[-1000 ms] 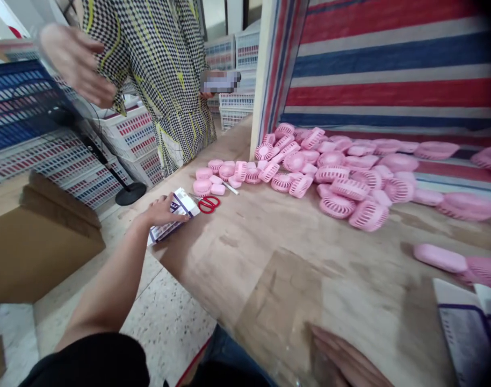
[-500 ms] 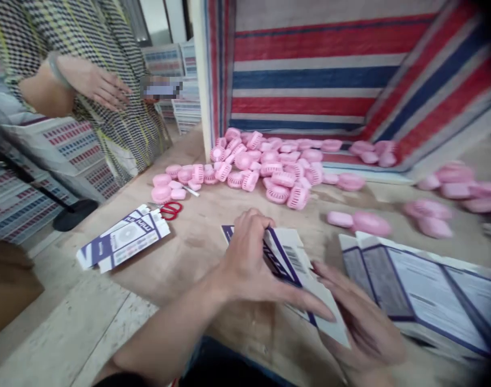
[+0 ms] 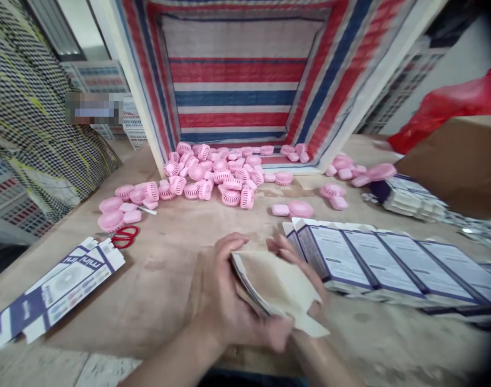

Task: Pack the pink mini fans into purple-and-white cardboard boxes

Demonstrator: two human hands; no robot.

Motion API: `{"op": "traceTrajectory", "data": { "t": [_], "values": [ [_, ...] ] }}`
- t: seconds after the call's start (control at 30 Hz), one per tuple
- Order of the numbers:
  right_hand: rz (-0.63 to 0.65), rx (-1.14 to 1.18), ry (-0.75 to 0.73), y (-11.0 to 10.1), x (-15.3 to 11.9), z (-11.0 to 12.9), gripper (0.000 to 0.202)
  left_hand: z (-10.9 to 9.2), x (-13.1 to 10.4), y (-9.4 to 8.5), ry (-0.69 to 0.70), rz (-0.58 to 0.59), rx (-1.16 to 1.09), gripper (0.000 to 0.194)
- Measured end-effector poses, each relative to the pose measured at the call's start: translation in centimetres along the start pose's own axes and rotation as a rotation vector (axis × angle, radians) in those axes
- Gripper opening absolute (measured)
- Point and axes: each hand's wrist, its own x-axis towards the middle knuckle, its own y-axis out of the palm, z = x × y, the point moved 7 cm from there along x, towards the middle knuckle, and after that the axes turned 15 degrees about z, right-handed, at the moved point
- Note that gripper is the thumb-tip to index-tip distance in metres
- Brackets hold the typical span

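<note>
Between both hands, low in the middle of the head view, is a small box (image 3: 278, 279), its open end and pale inside facing up. My left hand (image 3: 237, 301) is wrapped round its left side, with the thumb across the near edge. Against its right side, partly hidden behind a pale flap, my right hand (image 3: 310, 274) holds it too. Flat purple and white cartons (image 3: 68, 285) lie at the left, beside red-handled scissors (image 3: 125, 237). A row of purple-edged boxes (image 3: 374, 263) lies to the right. Several pink plastic pieces (image 3: 221, 172) are heaped beyond the hands.
A large white-framed box lined with striped cloth (image 3: 233, 97) stands behind the pink pieces. At the right are a brown carton (image 3: 455, 161), a red plastic bag (image 3: 442, 113) and more folded cartons (image 3: 410, 198). A person in checked clothing (image 3: 23, 102) stands at the left.
The view has swung to the right. The carton in my hands has turned from its printed side to its open end, and both hands now cup it more closely.
</note>
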Motion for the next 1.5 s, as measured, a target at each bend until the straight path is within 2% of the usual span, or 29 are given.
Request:
{"op": "traceTrajectory", "data": {
  "t": [0.07, 0.13, 0.2, 0.3, 0.33, 0.37, 0.43, 0.5, 0.53, 0.6, 0.7, 0.77, 0.83, 0.9, 0.97, 1.1, 1.2, 1.27, 1.3, 1.33, 1.4, 1.43, 1.47, 1.5],
  "values": [
    [-0.043, 0.055, -0.021, -0.3, 0.7, 0.3, 0.027, -0.4, -0.4, 1.6, 0.056, 0.170, -0.060, 0.091],
    [-0.073, 0.069, -0.069, -0.2, 1.3, 1.0, 0.027, -0.6, -0.3, 1.9, 0.054, 0.285, -0.127, 0.080],
    [-0.095, 0.063, -0.111, -0.1, 1.6, 1.6, 0.027, -0.3, 0.5, 1.3, -0.059, 0.371, -0.160, 0.074],
    [-0.129, 0.073, -0.141, 0.0, 1.3, 2.0, 0.027, 0.0, 2.1, 0.1, -0.213, 0.523, -0.178, 0.088],
    [-0.136, 0.074, -0.137, 0.1, 1.2, 1.9, 0.028, -0.1, 2.7, -0.4, -0.227, 0.526, -0.193, 0.080],
    [-0.150, 0.069, -0.135, 0.2, 1.1, 1.8, 0.028, -0.1, 3.3, -1.1, -0.227, 0.483, -0.196, 0.063],
    [-0.199, 0.045, -0.144, 0.2, 0.6, 1.6, 0.031, -0.1, 4.1, -2.9, -0.211, 0.296, -0.144, 0.027],
    [-0.197, 0.015, -0.162, 0.5, 0.3, 1.8, 0.035, -0.1, 4.1, -3.9, -0.198, 0.131, -0.058, 0.020],
    [-0.175, 0.003, -0.171, 0.7, 0.2, 2.0, 0.036, -0.1, 4.0, -3.8, -0.193, 0.115, -0.054, 0.022],
    [-0.147, -0.022, -0.183, 0.9, -0.1, 2.5, 0.035, -0.1, 3.4, -2.4, -0.196, 0.205, -0.199, 0.025],
    [-0.208, -0.007, -0.201, 0.1, -0.3, 3.0, 0.033, 0.1, 2.1, -0.2, -0.242, 0.314, -0.537, 0.034],
    [-0.211, 0.023, -0.234, -0.4, 0.0, 2.9, 0.032, 0.2, 1.7, 0.2, -0.226, 0.321, -0.517, 0.034],
    [-0.184, 0.033, -0.285, -0.6, 0.3, 2.7, 0.032, -0.1, 1.7, 0.3, -0.112, 0.341, -0.371, 0.038],
    [-0.153, 0.033, -0.346, -0.4, 0.4, 2.6, 0.029, -0.3, 1.9, 0.5, -0.011, 0.375, -0.330, 0.031],
    [-0.123, 0.030, -0.372, 0.0, 0.3, 2.5, 0.027, 0.2, 2.0, 0.6, -0.006, 0.373, -0.394, 0.020],
    [-0.096, -0.010, -0.341, 0.8, -0.1, 2.4, 0.033, 1.9, 1.7, 0.3, -0.169, 0.224, -0.391, 0.009],
    [-0.103, -0.064, -0.307, 0.8, -0.6, 2.2, 0.040, 2.7, 0.7, 0.3, -0.310, 0.172, -0.372, 0.017],
    [-0.073, -0.122, -0.310, 1.0, -1.1, 2.1, 0.047, 3.3, -0.1, 0.5, -0.387, 0.153, -0.510, 0.025],
    [-0.037, -0.151, -0.319, 1.3, -1.3, 2.1, 0.051, 3.9, -0.7, 0.4, -0.448, 0.088, -0.609, 0.032],
    [0.005, -0.177, -0.331, 1.6, -1.6, 2.0, 0.055, 4.6, -1.5, 0.3, -0.540, -0.005, -0.707, 0.041],
    [0.071, -0.214, -0.347, 2.2, -2.4, 1.6, 0.060, 6.3, -4.0, 0.5, -0.820, -0.164, -0.858, 0.051],
    [0.091, -0.227, -0.338, 2.4, -2.8, 1.2, 0.061, 6.8, -5.5, 0.9, -0.973, -0.184, -0.905, 0.050],
    [0.101, -0.237, -0.315, 2.4, -3.1, 0.7, 0.061, 7.0, -6.8, 1.4, -1.100, -0.154, -0.940, 0.047],
    [0.112, -0.249, -0.280, 2.4, -3.4, 0.1, 0.061, 7.0, -7.7, 1.7, -1.170, -0.094, -0.965, 0.046]
  ]
}}
